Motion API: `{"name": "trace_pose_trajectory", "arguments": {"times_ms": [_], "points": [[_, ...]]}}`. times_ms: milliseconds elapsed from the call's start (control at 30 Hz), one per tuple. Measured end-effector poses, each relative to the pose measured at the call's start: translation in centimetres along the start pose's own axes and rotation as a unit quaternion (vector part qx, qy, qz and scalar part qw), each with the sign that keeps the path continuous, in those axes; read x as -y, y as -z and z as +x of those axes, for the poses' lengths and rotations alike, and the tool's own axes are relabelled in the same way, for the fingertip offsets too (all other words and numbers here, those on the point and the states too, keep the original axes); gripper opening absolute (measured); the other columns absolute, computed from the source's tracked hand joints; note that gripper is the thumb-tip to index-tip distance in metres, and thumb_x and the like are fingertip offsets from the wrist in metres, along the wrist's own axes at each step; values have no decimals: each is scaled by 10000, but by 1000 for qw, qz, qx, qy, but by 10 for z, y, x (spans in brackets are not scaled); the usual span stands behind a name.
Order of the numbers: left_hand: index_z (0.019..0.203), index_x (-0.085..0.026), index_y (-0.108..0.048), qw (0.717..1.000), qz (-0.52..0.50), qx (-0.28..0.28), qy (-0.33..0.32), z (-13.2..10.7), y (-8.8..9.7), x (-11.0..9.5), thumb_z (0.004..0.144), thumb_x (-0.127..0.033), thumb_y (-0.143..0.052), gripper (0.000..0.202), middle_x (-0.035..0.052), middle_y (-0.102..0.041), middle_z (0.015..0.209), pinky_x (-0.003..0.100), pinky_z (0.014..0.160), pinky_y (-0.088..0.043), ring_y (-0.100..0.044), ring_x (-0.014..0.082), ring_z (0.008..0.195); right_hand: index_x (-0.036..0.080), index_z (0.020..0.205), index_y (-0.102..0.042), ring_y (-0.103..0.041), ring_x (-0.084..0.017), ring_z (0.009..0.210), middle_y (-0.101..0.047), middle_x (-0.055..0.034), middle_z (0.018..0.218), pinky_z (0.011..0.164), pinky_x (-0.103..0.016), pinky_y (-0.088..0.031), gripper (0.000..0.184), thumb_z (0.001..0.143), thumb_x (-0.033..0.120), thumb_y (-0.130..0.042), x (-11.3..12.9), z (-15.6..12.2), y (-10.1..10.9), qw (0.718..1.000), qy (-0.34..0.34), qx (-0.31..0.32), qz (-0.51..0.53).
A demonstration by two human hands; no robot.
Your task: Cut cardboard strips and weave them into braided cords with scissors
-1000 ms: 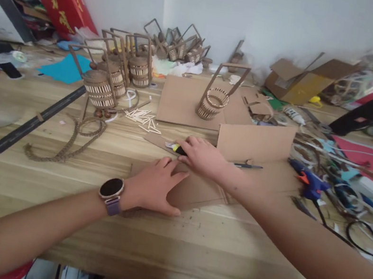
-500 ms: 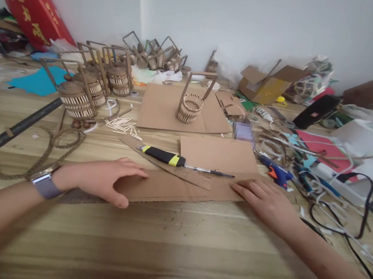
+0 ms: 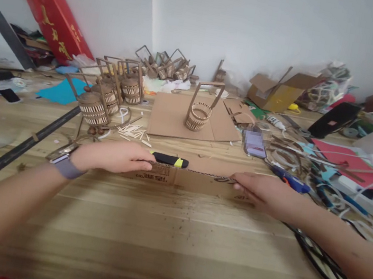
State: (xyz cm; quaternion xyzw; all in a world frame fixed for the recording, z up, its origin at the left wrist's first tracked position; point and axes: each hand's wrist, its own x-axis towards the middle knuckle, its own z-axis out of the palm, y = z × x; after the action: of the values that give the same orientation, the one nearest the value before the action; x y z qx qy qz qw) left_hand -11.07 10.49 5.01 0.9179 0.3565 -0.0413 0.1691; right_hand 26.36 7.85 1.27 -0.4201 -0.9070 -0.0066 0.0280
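Both hands grip the near edge of a cardboard sheet (image 3: 196,182), raised so that its printed underside faces me. My left hand (image 3: 115,156) pinches the edge at the left, thumb on the near side. On the right, my right hand (image 3: 253,187) is closed on the same edge. A black and yellow utility knife (image 3: 170,160) shows just behind the raised edge, partly hidden by it and close to my left fingertips. Farther back, a small woven basket (image 3: 198,116) with a tall handle stands on a flat cardboard piece (image 3: 167,117).
Several lidded baskets (image 3: 94,109), wooden sticks (image 3: 133,131) and a long black bar (image 3: 26,145) are on the left. To the right lie a phone (image 3: 255,143), a blue glue gun (image 3: 290,178) and black cables (image 3: 326,265). An opened carton (image 3: 281,91) stands at the back.
Both hands have closed on the cardboard, and its near edge has come up off the table, showing the printed underside. The knife is now partly hidden behind it. My view has shifted left.
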Motion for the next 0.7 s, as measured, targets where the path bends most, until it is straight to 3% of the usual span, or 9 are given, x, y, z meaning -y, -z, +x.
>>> {"name": "trace_pose_trajectory", "arguments": {"times_ms": [200,367,467,600,700], "points": [[889,-207,-649,985,160,-63,22,17,-12,14,1024,-320,-386,316,43,-733,845,276,650,-456,-671,198,752,208,937,-647,-664,-202,656,-725,-52,754,574,-289,-422,333,1011,292,-334,-18,15,-15,999,2,-13,-33],[995,-186,-656,969,216,-109,49,17,-32,12,1019,-198,-367,290,80,-736,899,296,658,-466,-676,215,810,194,1111,-668,-681,-221,842,-753,-94,944,692,-314,-437,340,991,198,-350,-21,11,-38,990,5,-104,-97],[1088,-160,-660,950,259,-171,43,11,-49,8,1015,-129,-331,338,109,-732,931,324,682,-480,-670,235,850,181,1248,-633,-656,-212,833,-738,-85,903,711,-319,-414,414,985,122,-318,-17,4,-50,978,8,-162,-130],[1231,-129,-633,922,311,-226,34,2,-66,1,1057,-354,-340,408,148,-730,966,377,681,-474,-658,284,851,158,1260,-632,-605,-217,759,-703,-67,806,694,-336,-372,378,1031,274,-354,-7,-2,-55,964,14,-216,-155],[1188,-170,-659,921,293,-251,53,-3,-69,-7,1062,-435,-289,471,120,-739,966,380,679,-467,-645,272,845,176,1185,-660,-589,-211,756,-698,-57,798,685,-340,-341,381,1054,306,-327,5,-6,-52,956,1,-243,-161]]}}
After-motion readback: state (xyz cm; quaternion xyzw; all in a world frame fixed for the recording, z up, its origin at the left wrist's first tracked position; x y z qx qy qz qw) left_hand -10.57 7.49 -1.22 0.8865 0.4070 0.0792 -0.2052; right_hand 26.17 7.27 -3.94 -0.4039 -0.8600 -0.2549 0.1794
